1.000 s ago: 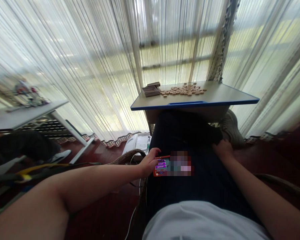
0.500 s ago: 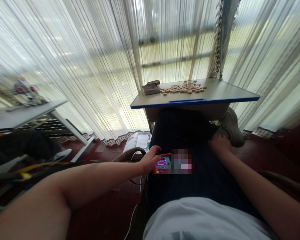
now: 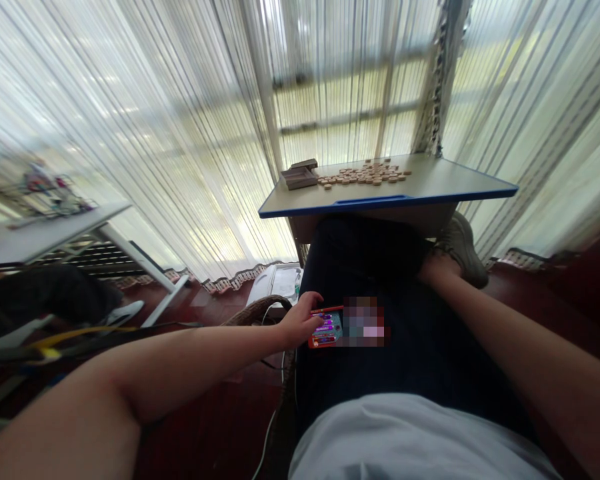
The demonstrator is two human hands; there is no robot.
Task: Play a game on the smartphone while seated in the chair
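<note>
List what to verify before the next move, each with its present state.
1. Left hand on the phone: ok, it grips the end on its own side.
2. Phone screen lit: ok, coloured bars show.
3. Whole screen readable: not ok, much of it is pixelated.
4. Right hand holding something: cannot tell; it is down by the shoe, fingers unclear.
5. Pieces within the edges of the table: ok, spread loose on top.
6. Pieces packed in the box: not ok, many lie outside, beside it.
</note>
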